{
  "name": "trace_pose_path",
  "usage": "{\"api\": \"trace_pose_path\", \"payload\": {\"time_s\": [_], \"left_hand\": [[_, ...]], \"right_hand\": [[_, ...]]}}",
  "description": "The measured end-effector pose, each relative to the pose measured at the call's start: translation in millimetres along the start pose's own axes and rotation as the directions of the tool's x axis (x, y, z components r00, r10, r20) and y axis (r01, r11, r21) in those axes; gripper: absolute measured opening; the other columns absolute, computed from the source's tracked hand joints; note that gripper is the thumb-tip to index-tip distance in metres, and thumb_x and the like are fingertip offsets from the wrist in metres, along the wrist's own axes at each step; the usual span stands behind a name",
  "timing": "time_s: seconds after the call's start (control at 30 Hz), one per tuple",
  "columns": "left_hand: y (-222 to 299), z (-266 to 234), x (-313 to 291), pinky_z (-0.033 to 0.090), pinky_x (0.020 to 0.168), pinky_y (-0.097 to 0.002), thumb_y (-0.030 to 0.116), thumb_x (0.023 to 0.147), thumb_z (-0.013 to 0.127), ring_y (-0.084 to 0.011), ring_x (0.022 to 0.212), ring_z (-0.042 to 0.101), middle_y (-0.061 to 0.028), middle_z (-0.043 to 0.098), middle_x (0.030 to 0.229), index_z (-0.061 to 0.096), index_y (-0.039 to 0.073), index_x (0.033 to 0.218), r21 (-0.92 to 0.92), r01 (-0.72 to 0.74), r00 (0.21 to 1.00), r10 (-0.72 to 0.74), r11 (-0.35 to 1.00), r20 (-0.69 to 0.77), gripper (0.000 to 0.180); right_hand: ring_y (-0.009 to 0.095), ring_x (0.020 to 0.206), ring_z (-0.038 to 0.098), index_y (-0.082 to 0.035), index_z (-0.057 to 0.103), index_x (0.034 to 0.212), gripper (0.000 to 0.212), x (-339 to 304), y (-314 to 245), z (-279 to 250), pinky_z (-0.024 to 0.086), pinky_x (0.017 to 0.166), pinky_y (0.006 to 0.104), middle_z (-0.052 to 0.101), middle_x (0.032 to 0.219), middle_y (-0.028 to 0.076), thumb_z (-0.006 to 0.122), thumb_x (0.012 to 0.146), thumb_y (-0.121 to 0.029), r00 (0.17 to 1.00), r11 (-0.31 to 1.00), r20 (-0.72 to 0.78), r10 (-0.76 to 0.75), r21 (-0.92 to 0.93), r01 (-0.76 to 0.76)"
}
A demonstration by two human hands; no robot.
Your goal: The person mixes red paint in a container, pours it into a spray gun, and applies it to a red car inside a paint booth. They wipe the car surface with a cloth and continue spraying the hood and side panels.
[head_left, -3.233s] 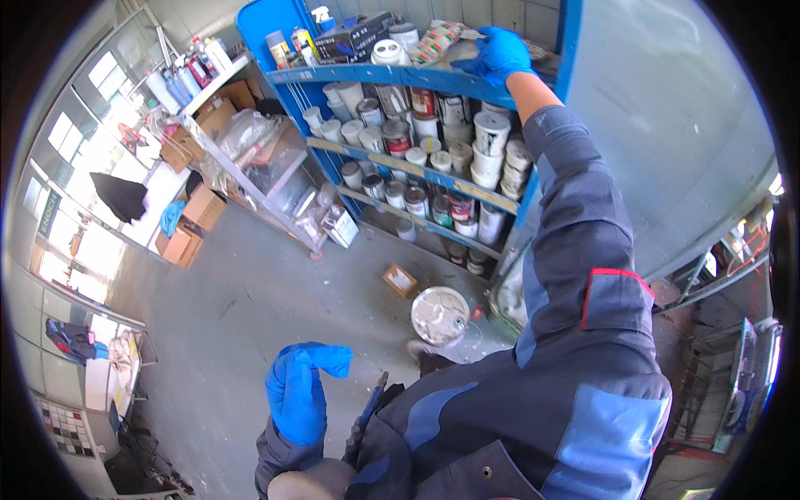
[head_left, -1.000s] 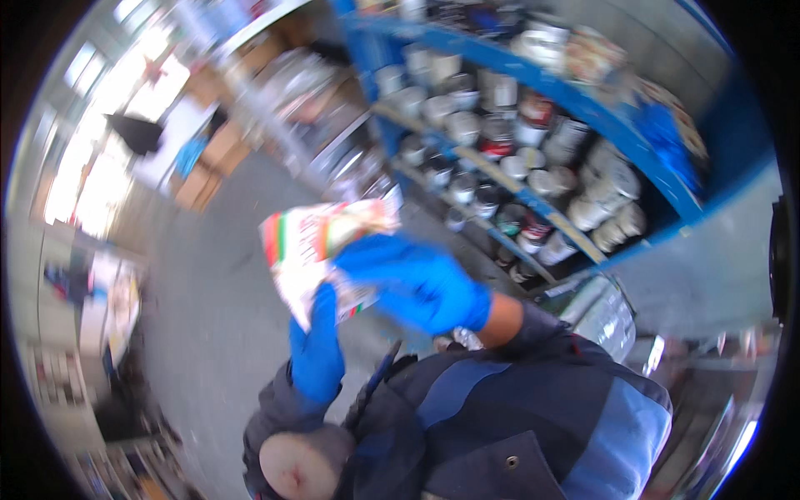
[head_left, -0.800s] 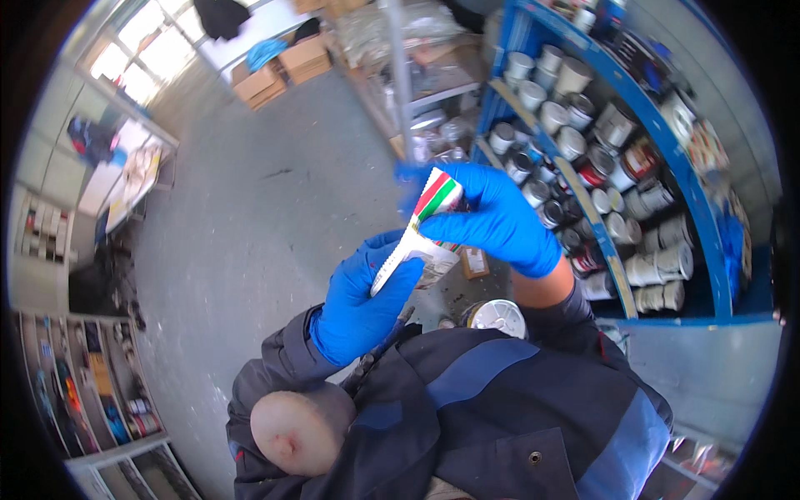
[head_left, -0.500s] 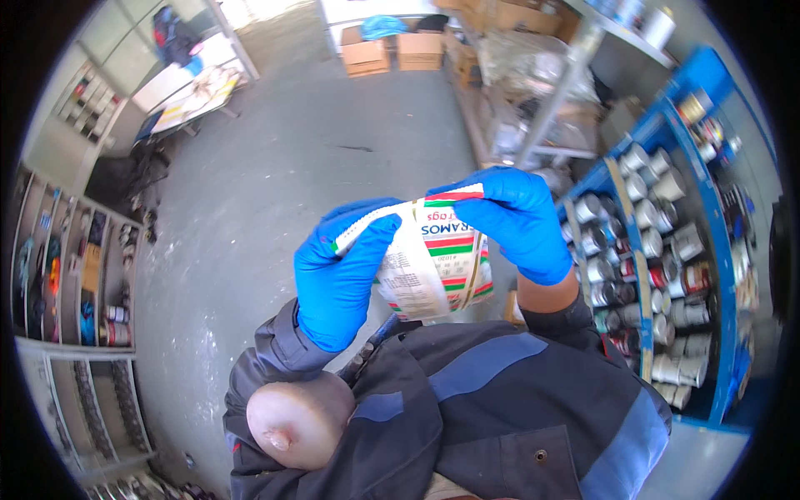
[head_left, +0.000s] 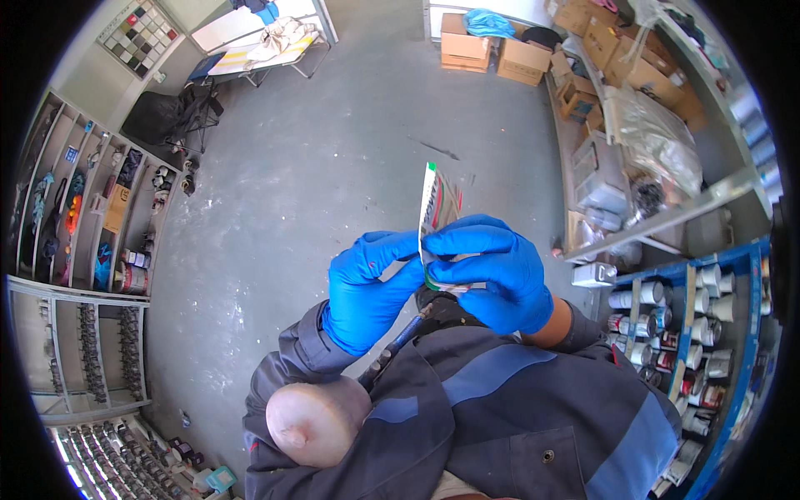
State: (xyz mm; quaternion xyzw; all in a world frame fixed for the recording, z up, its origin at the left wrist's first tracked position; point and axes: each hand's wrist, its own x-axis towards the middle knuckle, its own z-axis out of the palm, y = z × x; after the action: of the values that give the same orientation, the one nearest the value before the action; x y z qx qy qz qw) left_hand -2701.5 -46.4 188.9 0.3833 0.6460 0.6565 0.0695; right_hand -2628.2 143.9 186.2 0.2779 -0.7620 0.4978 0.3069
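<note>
A flat white packet (head_left: 439, 200) with red and green stripes stands upright, edge toward me, in front of my chest. My left hand (head_left: 373, 287), in a blue glove, pinches its near left side. My right hand (head_left: 492, 271), gloved likewise, grips it from the other side with bent fingers close to the left fingertips. The packet's far end sticks up beyond both hands; its lower part is partly covered by my fingers. Near my left forearm is a pale rounded thing (head_left: 317, 423) with a small nub, its kind unclear.
Shelves (head_left: 79, 287) with small items line the left. On the right stand a blue rack (head_left: 746, 333) of cans and a shelf (head_left: 712, 200) with boxes and plastic sheeting. Cardboard boxes (head_left: 464, 54) sit on the grey floor (head_left: 333, 150) ahead; a folding bed (head_left: 254, 57) stands far left.
The packet has turned from face-on to edge-on and its end now points away from me. My right hand has moved in toward my left. The view has swung to the left.
</note>
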Motion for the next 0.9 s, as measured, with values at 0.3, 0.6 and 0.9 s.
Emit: {"api": "trace_pose_path", "payload": {"time_s": [0.3, 0.6, 0.9], "left_hand": [[-85.1, -126.9, 207.5, 0.051, 0.078, -0.032, 0.001, 0.082, 0.073, -0.0212, 0.087, 0.066, -0.0099, 0.067, 0.096, 0.067, 0.004, 0.099, 0.309, 0.079, 0.995, -0.093, 0.948, 0.032, 0.018], [-195.7, -230.0, 389.9, 0.055, 0.075, -0.0298, -0.001, 0.085, 0.069, -0.0225, 0.086, 0.068, -0.015, 0.066, 0.105, 0.068, 0.004, 0.106, 0.211, 0.071, 0.996, -0.059, 0.975, -0.065, 0.022], [-318.4, -337.2, 646.9, 0.051, 0.085, -0.0336, 0.004, 0.077, 0.079, -0.0247, 0.103, 0.063, -0.0106, 0.065, 0.114, 0.066, 0.012, 0.117, -0.04, -0.052, 0.925, 0.064, 0.998, 0.374, 0.042]], "right_hand": [[0.014, 0.085, 0.061, -0.003, 0.057, 0.125, 0.044, 165.2, 219.8, 41.9, 0.05, 0.077, 0.0268, 0.059, 0.109, 0.009, 0.071, 0.083, 0.002, 0.95, 0.796, -0.043, 0.309, 0.558, -0.234], [0.02, 0.089, 0.061, 0.002, 0.048, 0.136, 0.068, 324.0, 396.4, 36.9, 0.05, 0.079, 0.0304, 0.059, 0.103, 0.011, 0.076, 0.074, 0.005, 0.987, 0.979, 0.0, 0.158, 0.131, -0.157], [0.016, 0.092, 0.055, 0.001, 0.04, 0.143, 0.077, 477.4, 580.2, 11.4, 0.047, 0.08, 0.0286, 0.056, 0.11, 0.009, 0.078, 0.076, -0.004, 0.897, 0.915, -0.228, 0.38, 0.236, -0.328]]}}
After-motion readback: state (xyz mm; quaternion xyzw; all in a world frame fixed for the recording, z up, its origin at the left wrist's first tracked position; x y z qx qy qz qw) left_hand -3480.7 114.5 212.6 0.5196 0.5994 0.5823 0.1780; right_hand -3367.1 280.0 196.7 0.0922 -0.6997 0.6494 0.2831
